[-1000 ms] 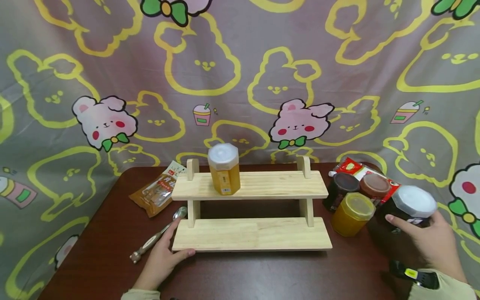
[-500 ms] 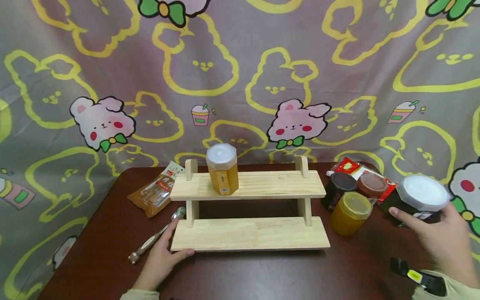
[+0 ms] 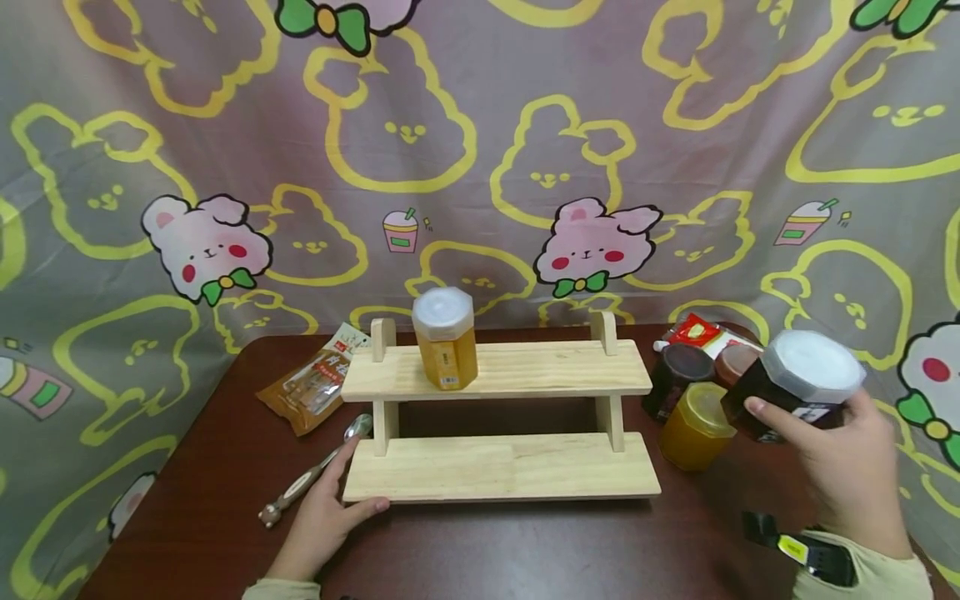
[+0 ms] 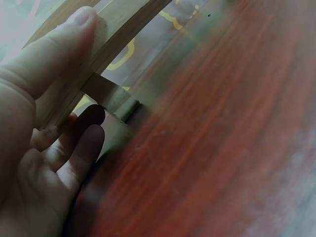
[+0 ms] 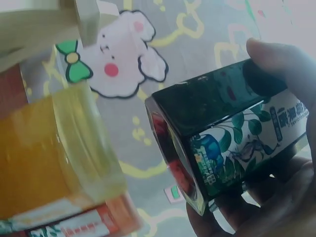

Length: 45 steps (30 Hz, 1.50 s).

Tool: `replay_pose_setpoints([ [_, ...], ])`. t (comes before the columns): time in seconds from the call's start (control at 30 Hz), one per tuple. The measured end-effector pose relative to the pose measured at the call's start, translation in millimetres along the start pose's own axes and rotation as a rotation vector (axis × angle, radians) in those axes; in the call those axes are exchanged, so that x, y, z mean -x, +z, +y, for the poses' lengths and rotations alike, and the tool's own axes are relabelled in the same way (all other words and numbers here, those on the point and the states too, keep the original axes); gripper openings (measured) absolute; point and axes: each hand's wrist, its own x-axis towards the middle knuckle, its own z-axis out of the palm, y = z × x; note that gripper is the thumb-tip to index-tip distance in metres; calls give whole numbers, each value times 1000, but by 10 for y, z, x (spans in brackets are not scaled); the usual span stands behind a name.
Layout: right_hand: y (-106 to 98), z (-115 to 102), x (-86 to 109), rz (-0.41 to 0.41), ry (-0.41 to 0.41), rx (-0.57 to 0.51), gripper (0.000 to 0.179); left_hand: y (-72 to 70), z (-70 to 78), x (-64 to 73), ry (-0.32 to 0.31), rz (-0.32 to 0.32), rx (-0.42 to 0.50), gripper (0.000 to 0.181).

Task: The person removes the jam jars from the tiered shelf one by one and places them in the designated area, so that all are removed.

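Note:
My right hand point(image 3: 855, 471) holds a dark jar point(image 3: 787, 392) with a white octagonal lid, raised and tilted at the right. In the right wrist view, fingers and thumb wrap round the label of this jar point(image 5: 232, 133), its base facing the camera. My left hand point(image 3: 322, 512) grips the lower left corner of a two-tier wooden shelf point(image 3: 540, 467). Close up, its thumb lies over the board point(image 4: 111, 37) with the fingers bent beyond it. An amber jar point(image 3: 447, 346) with a white lid stands on the upper tier, left of centre.
Right of the shelf stand a yellow jar point(image 3: 693, 433), a dark jar point(image 3: 675, 383) and a reddish-brown jar point(image 3: 735, 363), with a red and white packet point(image 3: 697, 332) behind. Left lie a brown food packet point(image 3: 318, 383) and a spoon point(image 3: 300, 483). A patterned curtain point(image 3: 450, 217) hangs behind.
My right hand has lifted the dark jar off the right side, first slightly rightward, then left and up towards the other jars, tilting it. My left hand stays at the shelf corner.

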Motion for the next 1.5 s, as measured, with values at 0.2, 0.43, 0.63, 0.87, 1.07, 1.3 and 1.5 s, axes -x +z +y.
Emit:
replay_pose_setpoints([
  [0.2,57,-132,54,-68,-44,-112,84,-3,11,11,6,11,-11,105],
  [0.43,201,-225,96,-151,-62,-120,82,15,4,4,-4,9,10,105],
  [0.63,335,-318,137,-212,-110,-90,80,-2,24,-1,-20,2,4,105],
  [0.87,484,-412,138,-247,-144,-54,82,-8,36,4,-26,3,11,105],
  [1.07,587,-479,157,-287,-195,-57,85,-1,37,5,-24,7,10,106],
  [1.3,723,-571,171,-332,-197,-73,88,3,44,2,-37,1,13,106],
  [1.5,834,-607,197,-339,-234,-75,86,4,42,-2,-41,-2,7,106],
])
